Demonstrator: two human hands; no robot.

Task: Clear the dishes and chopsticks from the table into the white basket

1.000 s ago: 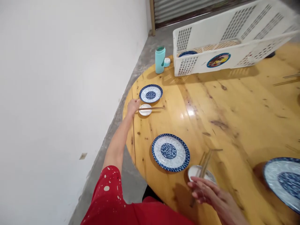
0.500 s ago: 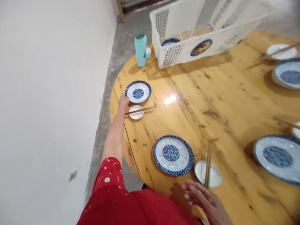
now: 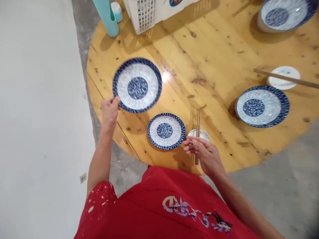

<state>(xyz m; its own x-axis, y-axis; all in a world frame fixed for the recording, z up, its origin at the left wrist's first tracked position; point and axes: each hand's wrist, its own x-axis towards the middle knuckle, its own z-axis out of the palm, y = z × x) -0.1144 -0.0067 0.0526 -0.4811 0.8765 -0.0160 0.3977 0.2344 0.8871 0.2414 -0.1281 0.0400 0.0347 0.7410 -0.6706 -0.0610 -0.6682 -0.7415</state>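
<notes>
My left hand (image 3: 110, 109) pinches the near left rim of a blue-and-white plate (image 3: 137, 85), which is raised above the tabletop and hides what lies beneath it. A second blue-and-white plate (image 3: 166, 131) rests on the wooden table close to my body. Just right of it my right hand (image 3: 203, 151) hovers with its fingers partly spread and nothing in them. Under and beyond that hand lie a small white dish (image 3: 204, 135), partly covered by the fingers, and a pair of chopsticks (image 3: 198, 116) laid across it.
On the round wooden table (image 3: 174, 46), a white plastic basket (image 3: 146, 16) and a turquoise bottle (image 3: 106, 16) stand at the far left. Another plate (image 3: 263, 106), a white dish (image 3: 284, 73) with chopsticks, and a bowl (image 3: 281, 16) lie rightward. A white wall (image 3: 40, 99) borders the left.
My left hand has lifted the far left plate off the table and drawn it nearer. The view has tilted down. My right hand is now beside the near plate, over the chopsticks.
</notes>
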